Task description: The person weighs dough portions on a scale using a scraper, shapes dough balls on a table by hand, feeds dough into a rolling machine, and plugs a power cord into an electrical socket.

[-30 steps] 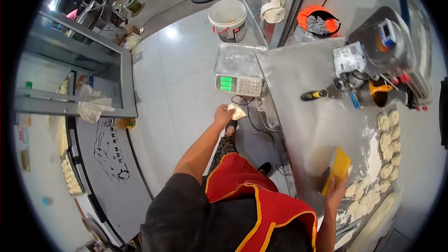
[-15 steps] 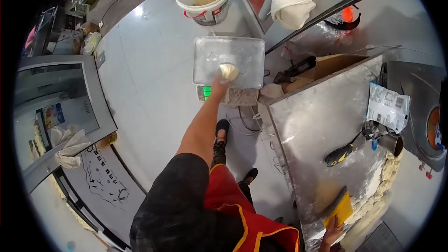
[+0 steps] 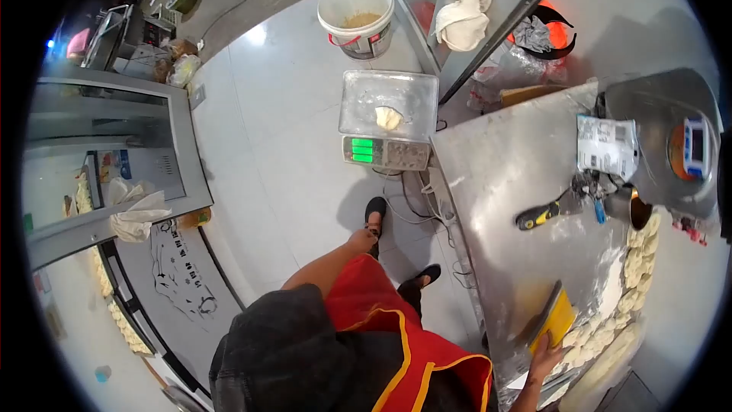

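Note:
A lump of pale dough (image 3: 388,117) rests on the metal pan (image 3: 362,95) of a scale, whose green display (image 3: 362,150) is lit. My left hand (image 3: 364,241) is apart from the scale, low in front of my apron and above my foot. Its fingers are small and hard to make out against the dark shoe and trouser leg. At the metal worktable (image 3: 496,191), my right hand (image 3: 544,357) is closed around the yellow part of a dough scraper (image 3: 559,324), its blade tilted up. Several pieces of dough (image 3: 602,332) lie along the table's far edge, beside that hand.
On the table are a black and yellow handled tool (image 3: 538,215), a white packet (image 3: 607,145) and a metal cup (image 3: 637,210). A white bucket (image 3: 355,19) stands on the floor behind the scale. Cables (image 3: 415,202) hang beside the table. A glass-fronted cabinet door (image 3: 191,133) is at left.
My left hand has let go of the dough on the scale pan and drawn back toward my body. My right hand still holds the scraper by the table. The view has shifted slightly.

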A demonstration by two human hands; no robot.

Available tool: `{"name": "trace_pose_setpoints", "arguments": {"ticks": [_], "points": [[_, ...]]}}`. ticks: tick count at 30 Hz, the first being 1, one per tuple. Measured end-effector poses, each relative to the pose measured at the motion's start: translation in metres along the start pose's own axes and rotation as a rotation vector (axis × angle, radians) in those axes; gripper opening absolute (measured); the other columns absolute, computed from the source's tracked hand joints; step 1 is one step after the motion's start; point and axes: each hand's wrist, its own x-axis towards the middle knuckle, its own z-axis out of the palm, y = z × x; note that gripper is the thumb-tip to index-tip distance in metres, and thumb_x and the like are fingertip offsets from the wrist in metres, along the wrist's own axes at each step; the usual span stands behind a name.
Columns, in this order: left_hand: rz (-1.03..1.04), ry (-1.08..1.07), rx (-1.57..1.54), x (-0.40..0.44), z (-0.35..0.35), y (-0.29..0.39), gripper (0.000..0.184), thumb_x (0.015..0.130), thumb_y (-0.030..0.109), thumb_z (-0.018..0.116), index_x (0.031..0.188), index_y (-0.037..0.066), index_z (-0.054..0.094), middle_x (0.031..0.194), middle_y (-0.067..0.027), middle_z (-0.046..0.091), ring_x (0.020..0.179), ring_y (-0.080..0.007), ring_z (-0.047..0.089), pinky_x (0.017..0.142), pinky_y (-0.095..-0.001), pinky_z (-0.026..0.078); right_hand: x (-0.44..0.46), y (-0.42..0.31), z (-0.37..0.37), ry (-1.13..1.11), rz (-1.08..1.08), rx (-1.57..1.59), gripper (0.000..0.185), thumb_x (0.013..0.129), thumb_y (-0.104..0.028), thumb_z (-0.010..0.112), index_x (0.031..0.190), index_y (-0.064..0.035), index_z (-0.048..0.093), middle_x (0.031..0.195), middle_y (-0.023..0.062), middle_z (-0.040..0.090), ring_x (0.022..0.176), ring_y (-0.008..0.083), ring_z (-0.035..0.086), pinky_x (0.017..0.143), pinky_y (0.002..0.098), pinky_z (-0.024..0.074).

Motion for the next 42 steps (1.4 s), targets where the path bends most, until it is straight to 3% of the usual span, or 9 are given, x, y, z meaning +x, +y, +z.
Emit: {"name": "trace_pose_setpoints", "arguments": {"ticks": [4,8,12,13,15,20,22,34,42], "points": [[0.021,-0.142,0.506,-0.054,0.024,0.029,0.041,0.084,0.040,0.057,0.095,0.001,0.067,0.091,-0.0195,0.067,0.089,-0.0351,0.064,0.080,-0.0425,0.049,0.000,0.006,-0.006,-0.042,-0.122,-0.026,0.029,0.087,-0.012,0.061,0.110,0.0055,0.054,0.091,0.0227,0.065,0.082,0.0347,0.064,0.074,0.0380,0.0494],[0.452,-0.556,0.782,-0.159,0.045,0.171,0.041,0.089,0.041,0.051,0.096,0.004,0.067,0.100,-0.0207,0.065,0.091,-0.0366,0.062,0.083,-0.0446,0.046,-0.005,0.011,-0.030,-0.010,-0.202,0.255,0.028,0.090,-0.012,0.058,0.113,0.0046,0.052,0.095,0.0188,0.065,0.085,0.0247,0.063,0.077,0.0343,0.0483],[0.631,-0.527,0.387,-0.218,0.118,0.278,0.037,0.089,0.041,0.053,0.096,0.006,0.063,0.093,-0.0157,0.065,0.084,-0.0330,0.063,0.075,-0.0405,0.048,-0.014,0.031,-0.099,-0.055,-0.244,0.276,0.034,0.092,-0.004,0.053,0.124,0.0008,0.045,0.115,0.0158,0.058,0.103,0.0198,0.059,0.085,0.0294,0.0458],[0.658,-0.423,0.391,-0.218,0.146,0.291,0.035,0.088,0.039,0.056,0.096,0.006,0.062,0.089,-0.0153,0.065,0.082,-0.0323,0.063,0.074,-0.0396,0.048,-0.014,0.040,-0.111,0.045,-0.401,0.172,0.038,0.091,-0.003,0.054,0.128,-0.0024,0.043,0.108,0.0172,0.061,0.097,0.0243,0.063,0.080,0.0303,0.0476],[0.741,-0.267,0.375,-0.218,0.203,0.312,0.033,0.086,0.036,0.061,0.099,0.006,0.060,0.087,-0.0150,0.064,0.080,-0.0315,0.063,0.072,-0.0388,0.049,-0.018,0.056,-0.130,-0.007,-0.222,0.021,0.050,0.089,-0.002,0.055,0.135,-0.0128,0.040,0.101,0.0218,0.064,0.080,0.0359,0.066,0.070,0.0360,0.0509],[0.989,0.081,0.224,-0.201,0.291,0.336,0.038,0.079,0.024,0.070,0.105,0.007,0.049,0.094,-0.0139,0.060,0.086,-0.0342,0.060,0.070,-0.0432,0.048,-0.022,0.089,-0.127,-0.133,-0.464,0.010,0.069,0.086,-0.002,0.058,0.144,-0.0238,0.029,0.100,0.0214,0.063,0.079,0.0376,0.063,0.066,0.0423,0.0519],[0.871,0.073,0.211,-0.202,0.303,0.345,0.042,0.078,0.025,0.071,0.108,0.007,0.046,0.102,-0.0140,0.056,0.090,-0.0345,0.059,0.071,-0.0436,0.049,-0.017,0.088,-0.122,-0.132,-0.594,-0.028,0.073,0.084,-0.001,0.057,0.146,-0.0257,0.026,0.093,0.0196,0.063,0.076,0.0374,0.063,0.064,0.0426,0.0516],[1.038,0.263,0.354,-0.194,0.310,0.369,0.054,0.076,0.021,0.073,0.119,0.004,0.045,0.124,-0.0171,0.044,0.104,-0.0366,0.052,0.078,-0.0439,0.049,0.027,0.077,-0.053,-0.258,-0.606,-0.196,0.089,0.076,0.002,0.058,0.148,-0.0301,0.016,0.073,0.0171,0.059,0.065,0.0341,0.061,0.058,0.0426,0.0495],[1.276,0.131,0.225,-0.176,0.275,0.347,0.026,0.073,0.009,0.067,0.097,0.008,0.054,0.096,-0.0127,0.054,0.088,-0.0338,0.055,0.071,-0.0405,0.048,0.017,0.047,-0.058,-0.088,-0.611,0.150,0.074,0.086,-0.001,0.055,0.147,-0.0238,0.021,0.107,0.0239,0.062,0.090,0.0431,0.061,0.074,0.0410,0.0511]]}}
